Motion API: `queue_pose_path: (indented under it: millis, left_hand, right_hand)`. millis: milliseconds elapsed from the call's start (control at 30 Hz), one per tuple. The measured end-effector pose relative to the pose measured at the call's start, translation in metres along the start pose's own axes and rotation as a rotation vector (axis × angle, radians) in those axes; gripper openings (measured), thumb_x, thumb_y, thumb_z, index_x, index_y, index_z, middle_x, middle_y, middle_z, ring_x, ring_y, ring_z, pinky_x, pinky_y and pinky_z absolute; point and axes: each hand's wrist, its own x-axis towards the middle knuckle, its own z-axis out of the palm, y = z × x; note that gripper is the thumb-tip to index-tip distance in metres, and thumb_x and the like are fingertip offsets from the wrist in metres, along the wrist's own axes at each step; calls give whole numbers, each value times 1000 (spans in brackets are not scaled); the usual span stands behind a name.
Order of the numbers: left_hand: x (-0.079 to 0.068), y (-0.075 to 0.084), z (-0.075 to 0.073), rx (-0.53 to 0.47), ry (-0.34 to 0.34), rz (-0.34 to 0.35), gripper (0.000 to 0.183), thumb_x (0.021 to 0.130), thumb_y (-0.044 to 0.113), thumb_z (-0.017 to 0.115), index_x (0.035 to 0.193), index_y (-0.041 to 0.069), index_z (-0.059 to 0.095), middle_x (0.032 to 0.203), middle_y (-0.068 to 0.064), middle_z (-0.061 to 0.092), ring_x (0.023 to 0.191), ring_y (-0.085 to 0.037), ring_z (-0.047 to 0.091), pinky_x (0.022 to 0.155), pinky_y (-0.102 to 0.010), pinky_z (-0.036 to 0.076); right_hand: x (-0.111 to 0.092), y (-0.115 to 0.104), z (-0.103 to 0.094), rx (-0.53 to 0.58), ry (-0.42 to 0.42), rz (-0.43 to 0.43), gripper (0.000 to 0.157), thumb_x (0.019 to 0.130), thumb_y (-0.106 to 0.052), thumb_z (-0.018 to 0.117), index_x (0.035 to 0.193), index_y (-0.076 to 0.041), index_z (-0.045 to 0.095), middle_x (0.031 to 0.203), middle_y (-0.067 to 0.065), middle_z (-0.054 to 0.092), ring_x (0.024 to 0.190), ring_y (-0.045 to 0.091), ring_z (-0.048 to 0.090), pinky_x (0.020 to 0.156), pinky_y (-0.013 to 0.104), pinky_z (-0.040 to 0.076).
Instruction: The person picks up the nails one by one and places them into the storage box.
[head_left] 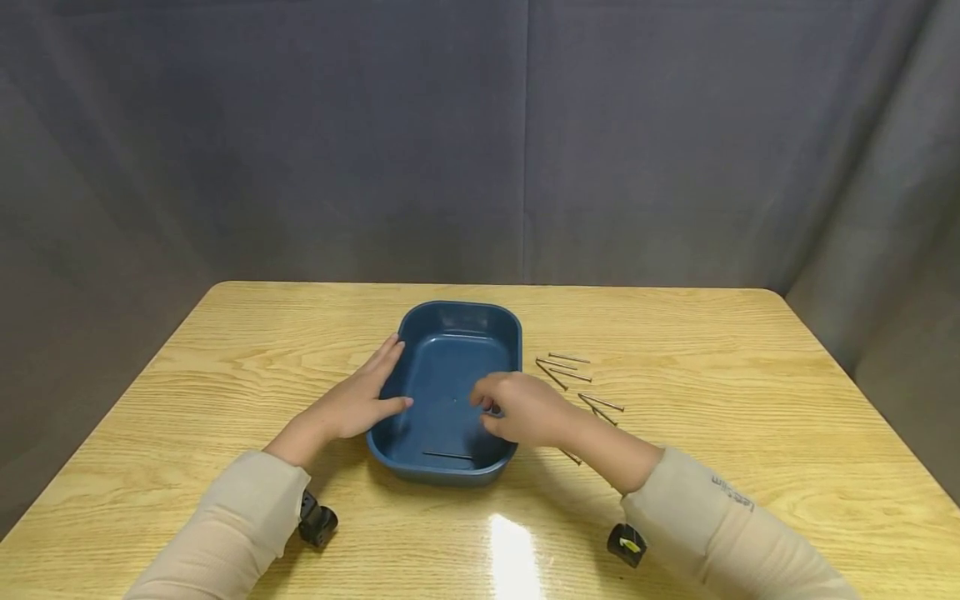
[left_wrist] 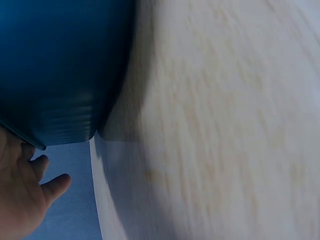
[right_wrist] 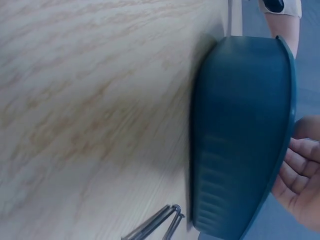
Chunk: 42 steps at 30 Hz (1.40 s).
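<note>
Beyond the blue tray (head_left: 450, 367), lengthwise away from me on a wood-grain table (head_left: 712, 375), hung grey curtain (head_left: 375, 150). My left hand (head_left: 360, 400) spread against the tray's left rim; my right hand (head_left: 525, 408) bent over its right, grip unclear. One nail (head_left: 447, 456) lay crosswise inside; loose nails (head_left: 570, 375) rightward.

Room to pass: counter (head_left: 712, 358) at far left and right of head frame, plus upper-middle strip past blue tub (head_left: 459, 319). Left hand (head_left: 360, 404) blocks tub's left rim; right hand (head_left: 525, 408) overhangs its right side. Loose nails (head_left: 570, 375) right of tub obstruct low sweeps. Grey curtain (head_left: 420, 150) bounds frame top.
</note>
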Motion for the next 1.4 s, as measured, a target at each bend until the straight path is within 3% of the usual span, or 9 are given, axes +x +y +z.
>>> queue_pose_path:
  millis: [600,1400]
  left_hand:
    - [-1,0,-1,-3,8,5,79,89,32,53,147,5,7,154,-11,-1,139,-34,8,106,-56,21]
    - [-1,0,0,-27,2,0,79,89,32,53,147,6,5,154,-9,-3,139,-33,8,106,-56,21]
  right_hand:
    - [-13,8,-12,78,87,9,17,84,-9,61,100,-2,63,92,8,64,80,16,59,69,25,48]
    - [-43,37,-7,135,159,30,5,80,-2,61,85,-4,62,79,1,62,71,10,57,64,23,47]
